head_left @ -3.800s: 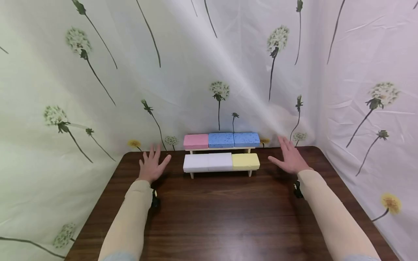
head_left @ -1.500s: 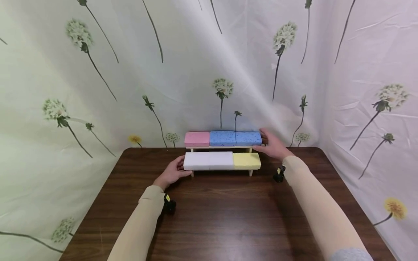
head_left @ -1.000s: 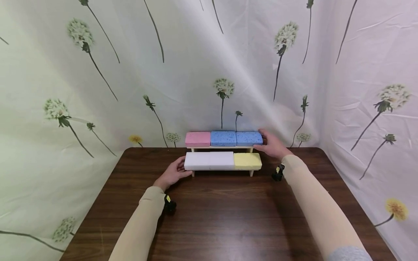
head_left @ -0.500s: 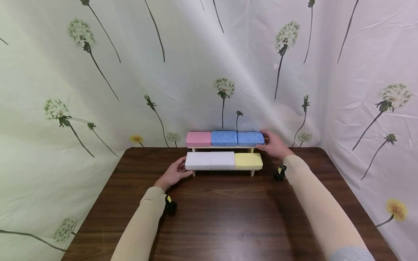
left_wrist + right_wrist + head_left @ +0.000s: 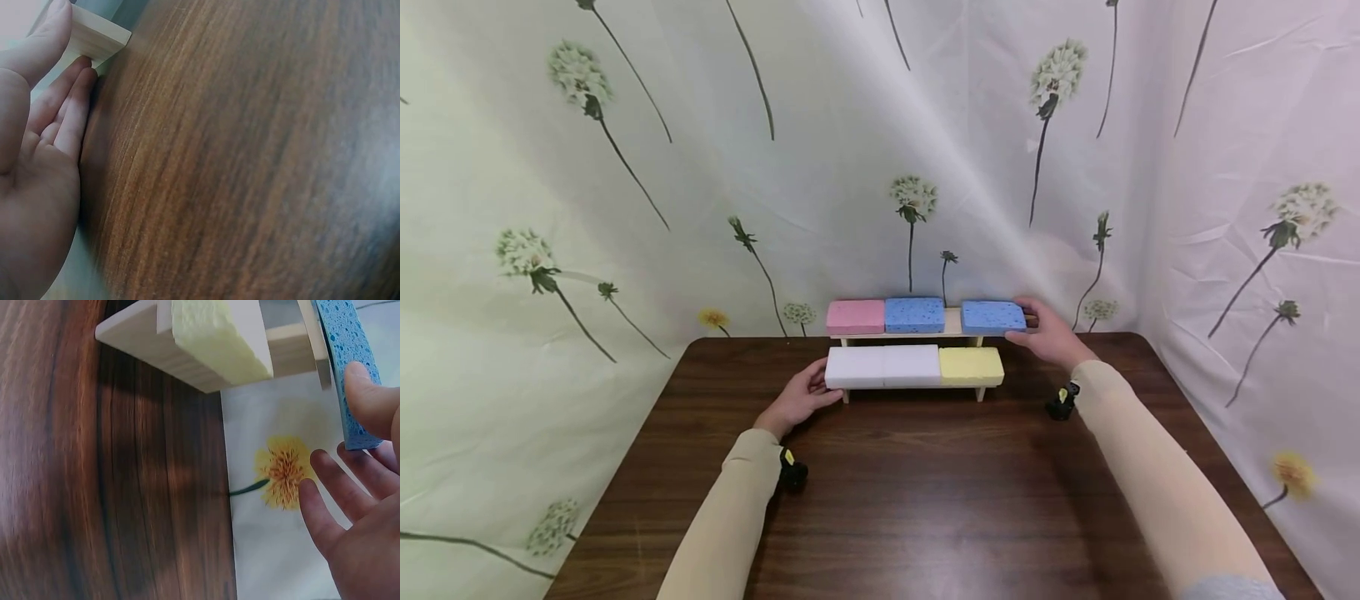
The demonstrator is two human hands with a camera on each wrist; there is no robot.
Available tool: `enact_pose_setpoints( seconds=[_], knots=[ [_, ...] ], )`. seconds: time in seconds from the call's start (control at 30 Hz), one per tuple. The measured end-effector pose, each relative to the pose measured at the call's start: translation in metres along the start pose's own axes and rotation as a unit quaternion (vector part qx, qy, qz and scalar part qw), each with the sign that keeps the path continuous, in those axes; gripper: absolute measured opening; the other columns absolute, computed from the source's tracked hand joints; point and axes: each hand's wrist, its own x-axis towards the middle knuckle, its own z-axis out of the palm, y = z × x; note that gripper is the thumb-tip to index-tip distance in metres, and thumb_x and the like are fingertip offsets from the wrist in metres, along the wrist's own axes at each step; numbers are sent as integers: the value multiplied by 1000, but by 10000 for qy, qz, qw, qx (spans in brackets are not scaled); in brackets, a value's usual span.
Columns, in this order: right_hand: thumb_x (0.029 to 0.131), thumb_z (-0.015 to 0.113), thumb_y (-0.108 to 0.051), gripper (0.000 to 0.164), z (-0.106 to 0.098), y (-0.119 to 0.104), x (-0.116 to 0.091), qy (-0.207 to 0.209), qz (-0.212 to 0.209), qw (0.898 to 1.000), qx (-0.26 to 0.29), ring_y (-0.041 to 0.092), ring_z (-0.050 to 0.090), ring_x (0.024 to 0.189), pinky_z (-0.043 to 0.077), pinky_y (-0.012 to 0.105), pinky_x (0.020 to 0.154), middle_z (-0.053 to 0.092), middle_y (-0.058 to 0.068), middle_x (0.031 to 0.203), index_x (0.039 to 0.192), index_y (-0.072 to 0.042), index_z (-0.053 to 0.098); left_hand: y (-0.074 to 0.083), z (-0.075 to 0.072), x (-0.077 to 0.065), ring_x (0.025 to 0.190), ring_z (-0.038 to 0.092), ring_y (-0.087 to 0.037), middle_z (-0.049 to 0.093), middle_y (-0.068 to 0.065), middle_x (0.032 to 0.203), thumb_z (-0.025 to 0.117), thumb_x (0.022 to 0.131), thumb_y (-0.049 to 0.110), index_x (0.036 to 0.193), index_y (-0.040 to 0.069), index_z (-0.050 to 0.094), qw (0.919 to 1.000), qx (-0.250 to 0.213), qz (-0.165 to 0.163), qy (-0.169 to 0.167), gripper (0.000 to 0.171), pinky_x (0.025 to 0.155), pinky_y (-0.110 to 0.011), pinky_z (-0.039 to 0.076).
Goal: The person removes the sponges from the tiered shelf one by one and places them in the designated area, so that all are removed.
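Observation:
In the head view my right hand (image 5: 1051, 340) pinches the right end of a blue speckled sponge (image 5: 992, 317). The sponge sticks out past the right end of the stepped wooden stand's upper shelf (image 5: 952, 323). In the right wrist view my thumb lies on this blue sponge (image 5: 350, 369), with fingertips behind and below it. My left hand (image 5: 799, 398) grips the stand's lower left end beside a white sponge (image 5: 854, 367), thumb in front. The left wrist view shows two fingers reaching to the pale wood (image 5: 103, 31); the other fingers are hidden behind the thumb.
A pink sponge (image 5: 855, 317) and another blue sponge (image 5: 914, 315) sit on the upper shelf. Below are a second white sponge (image 5: 912, 367) and a yellow sponge (image 5: 972, 365). The dark wooden table (image 5: 917, 500) meets a flower-printed cloth (image 5: 790, 208) behind.
Both hands came in from the sides to the stand. My right hand has since drawn the end blue sponge rightward, opening a gap beside the other blue one. The left hand stays put.

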Motion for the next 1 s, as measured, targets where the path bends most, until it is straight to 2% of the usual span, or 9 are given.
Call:
enact_pose_setpoints(
  seconds=[0.3, 0.57, 0.83, 1.0],
  knots=[
    [103, 70, -15, 74, -12, 5, -10, 40, 102, 9998, -154, 50, 41, 145, 41, 63, 115, 38, 31, 160, 162, 3, 29, 4, -1, -6, 148, 44, -40, 47, -29, 157, 74, 100, 11, 165, 1, 27, 9999, 43, -92, 1, 81, 123, -51, 34],
    [103, 70, -15, 71, -20, 14, -13, 143, 226, 9994, -232, 49, 42, 145, 40, 62, 116, 39, 30, 160, 160, 2, 32, 8, -1, -5, 146, 45, -41, 47, -29, 157, 74, 99, 9, 164, -2, 27, 10000, -27, -85, -24, 80, 122, -50, 37],
    [103, 70, -14, 72, -29, 21, -21, 176, 313, 9989, -312, 52, 42, 145, 45, 63, 111, 35, 32, 161, 161, 2, 31, 0, 0, -3, 147, 44, -41, 45, -29, 158, 74, 100, 10, 165, -1, 26, 10000, -71, -33, -44, 81, 121, -50, 37],
    [103, 70, -14, 72, -33, 29, -29, 229, 353, 9987, -280, 53, 45, 141, 48, 64, 107, 36, 33, 160, 161, 3, 30, 2, 1, -4, 147, 44, -42, 46, -31, 157, 73, 100, 8, 165, -2, 25, 9999, -112, -54, -32, 82, 122, -51, 37]
  ],
)
